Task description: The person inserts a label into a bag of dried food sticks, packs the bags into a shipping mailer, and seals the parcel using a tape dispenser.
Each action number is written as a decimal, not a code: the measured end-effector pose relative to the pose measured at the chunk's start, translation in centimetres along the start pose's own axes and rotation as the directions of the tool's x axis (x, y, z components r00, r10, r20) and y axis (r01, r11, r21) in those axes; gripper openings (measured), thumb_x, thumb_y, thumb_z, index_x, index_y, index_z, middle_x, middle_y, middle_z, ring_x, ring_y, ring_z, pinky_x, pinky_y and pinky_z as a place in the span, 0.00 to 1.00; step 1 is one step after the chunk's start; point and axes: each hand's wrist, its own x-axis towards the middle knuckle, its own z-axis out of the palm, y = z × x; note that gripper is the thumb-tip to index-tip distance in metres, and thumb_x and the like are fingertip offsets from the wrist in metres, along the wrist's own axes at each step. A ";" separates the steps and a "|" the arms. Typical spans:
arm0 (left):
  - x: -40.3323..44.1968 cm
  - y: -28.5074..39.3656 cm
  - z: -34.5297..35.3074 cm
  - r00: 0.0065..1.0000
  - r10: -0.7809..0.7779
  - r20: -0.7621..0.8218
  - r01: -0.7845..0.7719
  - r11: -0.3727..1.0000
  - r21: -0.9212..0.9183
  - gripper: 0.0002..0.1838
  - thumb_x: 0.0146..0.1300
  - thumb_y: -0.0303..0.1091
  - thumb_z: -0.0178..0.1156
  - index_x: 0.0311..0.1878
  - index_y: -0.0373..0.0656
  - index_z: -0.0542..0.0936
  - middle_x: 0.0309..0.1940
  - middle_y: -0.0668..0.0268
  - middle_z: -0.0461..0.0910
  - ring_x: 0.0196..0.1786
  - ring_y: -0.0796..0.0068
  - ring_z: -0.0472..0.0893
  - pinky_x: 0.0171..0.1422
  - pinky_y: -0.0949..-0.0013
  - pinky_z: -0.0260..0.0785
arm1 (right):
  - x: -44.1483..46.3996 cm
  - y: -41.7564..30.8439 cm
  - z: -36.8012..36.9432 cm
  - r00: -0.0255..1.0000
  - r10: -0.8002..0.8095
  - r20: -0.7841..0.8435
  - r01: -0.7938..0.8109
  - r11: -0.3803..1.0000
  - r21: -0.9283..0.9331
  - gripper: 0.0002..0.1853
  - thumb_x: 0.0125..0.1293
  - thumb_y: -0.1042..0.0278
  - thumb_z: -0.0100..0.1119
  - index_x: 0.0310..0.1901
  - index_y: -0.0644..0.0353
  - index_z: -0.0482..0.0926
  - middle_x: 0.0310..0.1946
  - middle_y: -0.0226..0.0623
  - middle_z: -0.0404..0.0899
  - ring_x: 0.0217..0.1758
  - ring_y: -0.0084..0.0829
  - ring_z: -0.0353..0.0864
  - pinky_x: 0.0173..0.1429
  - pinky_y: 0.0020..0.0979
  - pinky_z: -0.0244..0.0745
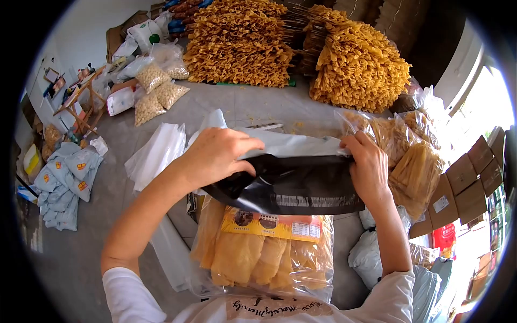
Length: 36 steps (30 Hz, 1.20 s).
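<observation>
Between my hands a plastic mailing bag (291,185), pale grey outside and black inside, is spread with its mouth towards me. My left hand (218,153) curls its fingers at the bag's left part, the thumb against the black lining; the other fingertips are partly hidden. At the right end, my right hand (369,161) pinches the edge of the bag. Just below it, close to my body, is a clear plastic pack of flat yellow dried sheets (269,258) with a yellow printed label (274,225); the bag's near edge covers its top.
Tall stacks of yellow dried sheets (239,46) stand at the back. Filled clear bags (417,167) and cardboard (458,188) are at the right. Grey printed bags (70,180) lie at the left, and white plastic sleeves (159,153) beside my left arm.
</observation>
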 end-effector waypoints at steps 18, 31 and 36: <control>1.2 -2.1 -1.9 0.944 -0.315 0.100 0.324 0.942 -0.093 0.10 0.55 0.31 0.62 0.35 0.40 0.72 0.21 0.57 0.74 0.24 0.54 0.75 0.29 0.61 0.64 | 1.1 2.7 0.3 0.960 0.237 -0.151 -0.254 0.961 -0.106 0.14 0.47 0.86 0.52 0.36 0.61 0.78 0.34 0.45 0.74 0.39 0.48 0.77 0.41 0.44 0.72; -2.7 -22.5 7.6 0.309 -0.917 0.252 0.530 -0.054 -0.846 0.03 0.57 0.24 0.57 0.35 0.36 0.77 0.25 0.64 0.78 0.24 0.73 0.78 0.27 0.71 0.72 | -1.0 18.4 17.6 0.793 0.573 0.205 -0.567 0.574 0.590 0.12 0.59 0.79 0.48 0.42 0.63 0.79 0.32 0.41 0.80 0.35 0.33 0.82 0.35 0.33 0.78; -4.6 -25.2 15.5 0.282 -0.874 0.395 0.159 -0.363 -0.918 0.17 0.59 0.17 0.49 0.53 0.37 0.70 0.43 0.60 0.76 0.36 0.67 0.81 0.35 0.72 0.77 | -2.3 16.8 23.3 0.744 0.664 -0.072 -0.541 0.662 0.519 0.11 0.56 0.77 0.50 0.34 0.60 0.83 0.29 0.47 0.81 0.33 0.37 0.82 0.38 0.34 0.72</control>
